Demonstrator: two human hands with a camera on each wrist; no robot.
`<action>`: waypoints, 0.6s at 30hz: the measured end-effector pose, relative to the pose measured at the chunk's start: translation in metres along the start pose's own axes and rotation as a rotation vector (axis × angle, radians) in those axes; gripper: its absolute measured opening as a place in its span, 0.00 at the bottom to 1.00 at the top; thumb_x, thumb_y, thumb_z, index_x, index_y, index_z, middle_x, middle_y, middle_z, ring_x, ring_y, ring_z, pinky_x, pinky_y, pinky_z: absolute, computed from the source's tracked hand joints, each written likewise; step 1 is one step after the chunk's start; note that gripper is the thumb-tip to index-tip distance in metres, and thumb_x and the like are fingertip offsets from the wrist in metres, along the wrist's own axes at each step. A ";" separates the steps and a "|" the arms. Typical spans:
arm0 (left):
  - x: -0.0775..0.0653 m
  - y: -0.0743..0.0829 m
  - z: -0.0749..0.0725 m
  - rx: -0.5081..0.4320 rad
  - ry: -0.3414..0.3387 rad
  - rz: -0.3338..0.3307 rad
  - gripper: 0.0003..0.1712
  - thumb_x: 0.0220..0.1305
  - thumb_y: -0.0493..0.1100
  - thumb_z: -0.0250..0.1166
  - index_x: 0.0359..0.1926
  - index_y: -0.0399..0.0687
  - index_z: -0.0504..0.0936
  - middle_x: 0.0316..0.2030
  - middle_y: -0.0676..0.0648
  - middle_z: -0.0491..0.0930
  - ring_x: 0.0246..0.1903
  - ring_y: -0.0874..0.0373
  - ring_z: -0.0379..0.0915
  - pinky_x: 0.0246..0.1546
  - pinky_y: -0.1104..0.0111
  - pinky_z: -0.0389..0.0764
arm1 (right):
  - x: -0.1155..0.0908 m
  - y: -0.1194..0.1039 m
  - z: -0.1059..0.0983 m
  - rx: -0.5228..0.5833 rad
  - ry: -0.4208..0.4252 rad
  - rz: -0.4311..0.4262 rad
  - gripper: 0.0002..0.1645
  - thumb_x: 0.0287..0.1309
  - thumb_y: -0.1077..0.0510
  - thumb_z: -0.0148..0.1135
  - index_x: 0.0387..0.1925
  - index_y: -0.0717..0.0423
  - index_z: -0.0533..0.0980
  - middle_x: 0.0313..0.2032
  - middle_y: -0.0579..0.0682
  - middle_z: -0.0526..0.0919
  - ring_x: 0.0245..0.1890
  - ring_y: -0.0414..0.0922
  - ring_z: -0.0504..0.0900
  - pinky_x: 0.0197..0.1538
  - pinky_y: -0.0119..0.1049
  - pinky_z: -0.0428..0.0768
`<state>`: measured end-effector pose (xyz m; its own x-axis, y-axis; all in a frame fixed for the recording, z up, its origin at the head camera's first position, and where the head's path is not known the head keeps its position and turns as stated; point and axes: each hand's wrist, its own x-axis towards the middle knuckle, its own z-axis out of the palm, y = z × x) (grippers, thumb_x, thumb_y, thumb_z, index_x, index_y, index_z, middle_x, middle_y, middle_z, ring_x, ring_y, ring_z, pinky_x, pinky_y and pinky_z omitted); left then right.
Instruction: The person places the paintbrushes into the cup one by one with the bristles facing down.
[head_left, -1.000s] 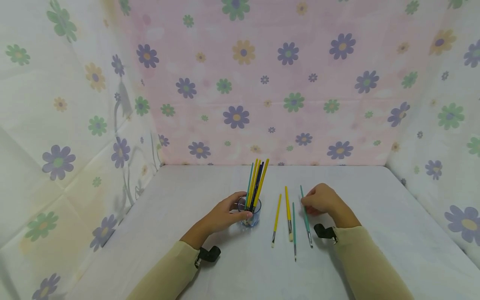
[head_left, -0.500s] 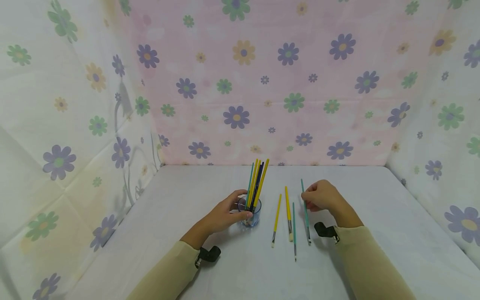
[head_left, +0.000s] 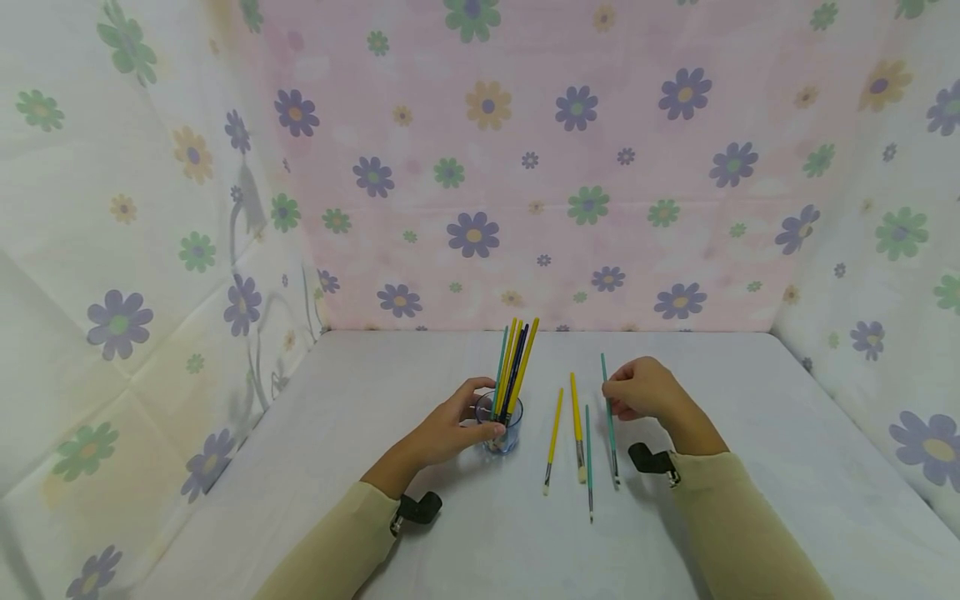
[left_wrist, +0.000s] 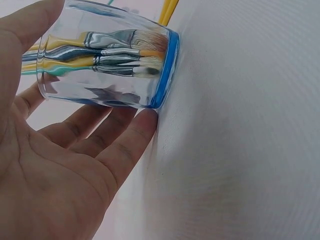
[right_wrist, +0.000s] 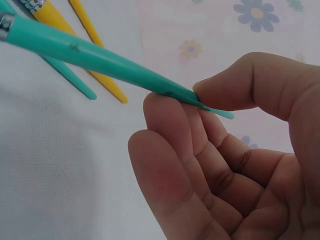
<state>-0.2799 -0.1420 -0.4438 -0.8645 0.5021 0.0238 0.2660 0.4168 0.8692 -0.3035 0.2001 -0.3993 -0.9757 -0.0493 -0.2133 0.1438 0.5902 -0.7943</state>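
Note:
My left hand [head_left: 450, 425] holds a clear glass [head_left: 507, 442] upright on the table, thumb at the near side and fingers round the far side. In the left wrist view the glass [left_wrist: 120, 92] has a blue base, and bristle ends show through its wall. Yellow, dark and teal handles of several paintbrushes [head_left: 516, 362] stick up out of it. Over to the right, my right hand [head_left: 647, 392] pinches a teal paintbrush [head_left: 612, 437] near its handle's end, bristles pointing toward me. The right wrist view shows thumb and fingertips on that slim brush handle [right_wrist: 105, 60].
Between the hands, two yellow paintbrushes [head_left: 554, 437] [head_left: 577, 425] and another teal paintbrush [head_left: 588, 458] lie on the white-covered table [head_left: 480, 542]. Flowered cloth [head_left: 525, 167] hangs at the back and both sides.
My right hand has moved slightly away from me, drawing the teal paintbrush with it and a little to the left. The left hand and the glass have stayed in place.

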 end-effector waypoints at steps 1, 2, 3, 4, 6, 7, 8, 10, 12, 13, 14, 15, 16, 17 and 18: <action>0.000 0.000 0.000 0.002 0.000 -0.003 0.41 0.53 0.66 0.67 0.64 0.80 0.56 0.52 0.60 0.76 0.54 0.63 0.71 0.60 0.49 0.68 | 0.000 0.000 0.000 0.002 0.000 0.000 0.17 0.57 0.53 0.62 0.42 0.63 0.77 0.32 0.55 0.83 0.27 0.46 0.84 0.34 0.39 0.84; 0.000 0.000 0.000 0.003 0.000 -0.002 0.41 0.53 0.66 0.67 0.64 0.80 0.56 0.52 0.60 0.76 0.54 0.63 0.71 0.60 0.50 0.68 | 0.000 0.000 0.000 0.004 0.000 0.001 0.17 0.57 0.54 0.62 0.43 0.62 0.77 0.32 0.55 0.83 0.27 0.46 0.84 0.34 0.39 0.84; 0.000 0.001 0.000 0.001 -0.001 0.001 0.41 0.53 0.66 0.67 0.64 0.79 0.56 0.52 0.60 0.76 0.54 0.63 0.71 0.59 0.50 0.68 | 0.000 0.000 0.000 0.006 0.000 0.001 0.17 0.57 0.54 0.62 0.43 0.62 0.77 0.32 0.55 0.83 0.27 0.47 0.84 0.35 0.40 0.84; 0.000 0.001 0.000 -0.001 -0.003 0.005 0.41 0.53 0.65 0.67 0.64 0.79 0.56 0.52 0.59 0.75 0.54 0.64 0.71 0.59 0.51 0.69 | 0.000 0.000 0.000 0.003 0.000 -0.001 0.17 0.57 0.54 0.61 0.43 0.62 0.77 0.31 0.55 0.84 0.27 0.46 0.84 0.34 0.39 0.84; -0.001 0.001 0.000 -0.005 -0.007 0.016 0.40 0.54 0.65 0.67 0.64 0.78 0.57 0.52 0.59 0.76 0.54 0.64 0.72 0.59 0.52 0.69 | 0.000 0.000 0.000 0.003 0.001 -0.003 0.17 0.57 0.54 0.61 0.42 0.62 0.77 0.31 0.55 0.84 0.27 0.47 0.84 0.34 0.39 0.84; -0.001 0.001 0.000 -0.005 -0.008 0.022 0.40 0.54 0.64 0.67 0.64 0.78 0.57 0.52 0.59 0.76 0.54 0.64 0.72 0.58 0.52 0.69 | 0.000 0.000 0.000 0.004 0.003 -0.002 0.16 0.57 0.54 0.61 0.42 0.62 0.77 0.31 0.55 0.84 0.27 0.47 0.84 0.34 0.39 0.84; -0.001 0.001 0.000 -0.005 -0.010 0.028 0.39 0.54 0.64 0.67 0.64 0.77 0.58 0.52 0.59 0.76 0.53 0.64 0.72 0.58 0.53 0.69 | 0.000 0.000 0.000 0.003 0.003 -0.004 0.16 0.57 0.54 0.61 0.42 0.62 0.77 0.30 0.55 0.84 0.27 0.47 0.84 0.34 0.39 0.84; 0.000 0.000 0.000 -0.004 -0.010 0.034 0.38 0.54 0.63 0.67 0.63 0.78 0.58 0.52 0.59 0.76 0.53 0.64 0.72 0.59 0.53 0.69 | 0.000 0.000 0.000 0.000 0.002 -0.006 0.16 0.58 0.54 0.61 0.42 0.62 0.77 0.30 0.55 0.84 0.27 0.47 0.84 0.34 0.39 0.84; 0.000 0.000 0.000 0.001 -0.008 0.032 0.37 0.55 0.63 0.67 0.63 0.79 0.58 0.51 0.59 0.76 0.53 0.64 0.72 0.59 0.52 0.69 | 0.000 0.000 0.000 0.003 -0.001 -0.007 0.16 0.58 0.54 0.61 0.42 0.62 0.77 0.30 0.55 0.84 0.28 0.47 0.84 0.34 0.39 0.84; 0.000 0.000 0.000 0.003 -0.008 0.028 0.37 0.55 0.62 0.67 0.62 0.80 0.59 0.51 0.59 0.76 0.53 0.64 0.72 0.59 0.52 0.69 | 0.000 0.000 0.000 0.005 -0.002 -0.009 0.16 0.58 0.54 0.61 0.42 0.62 0.78 0.31 0.55 0.84 0.28 0.47 0.84 0.34 0.39 0.84; 0.000 0.000 0.000 0.005 -0.007 0.025 0.37 0.55 0.62 0.67 0.62 0.80 0.59 0.51 0.59 0.76 0.53 0.64 0.72 0.59 0.52 0.69 | 0.000 -0.001 0.000 0.008 -0.004 -0.012 0.16 0.58 0.54 0.61 0.42 0.62 0.78 0.31 0.55 0.84 0.28 0.47 0.84 0.34 0.39 0.84; 0.000 0.000 0.000 0.004 -0.007 0.024 0.36 0.56 0.61 0.67 0.62 0.80 0.59 0.52 0.59 0.76 0.53 0.63 0.72 0.59 0.52 0.68 | -0.001 -0.001 0.000 0.012 -0.004 -0.015 0.16 0.58 0.54 0.61 0.42 0.63 0.78 0.31 0.55 0.84 0.28 0.47 0.84 0.34 0.38 0.84; 0.000 0.001 0.000 0.004 -0.007 0.024 0.36 0.56 0.61 0.67 0.62 0.79 0.59 0.52 0.58 0.75 0.53 0.63 0.72 0.59 0.51 0.68 | -0.001 -0.001 0.000 0.015 -0.006 -0.020 0.17 0.58 0.55 0.61 0.43 0.63 0.78 0.31 0.55 0.84 0.28 0.47 0.84 0.34 0.38 0.84; -0.001 0.002 0.000 0.000 -0.009 0.024 0.36 0.57 0.59 0.67 0.62 0.78 0.59 0.52 0.57 0.75 0.54 0.62 0.72 0.59 0.51 0.68 | -0.001 -0.002 -0.001 0.017 -0.005 -0.024 0.17 0.58 0.55 0.60 0.43 0.64 0.78 0.32 0.55 0.84 0.28 0.47 0.83 0.35 0.39 0.84; -0.001 0.005 0.000 -0.002 -0.010 0.024 0.35 0.57 0.58 0.67 0.63 0.77 0.59 0.53 0.55 0.76 0.54 0.61 0.72 0.60 0.51 0.68 | -0.002 -0.002 -0.001 0.018 -0.005 -0.029 0.17 0.58 0.55 0.60 0.44 0.64 0.78 0.32 0.55 0.84 0.28 0.46 0.83 0.35 0.39 0.84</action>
<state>-0.2772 -0.1406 -0.4399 -0.8534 0.5197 0.0400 0.2860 0.4026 0.8696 -0.3024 0.1996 -0.3969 -0.9787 -0.0702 -0.1927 0.1184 0.5739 -0.8103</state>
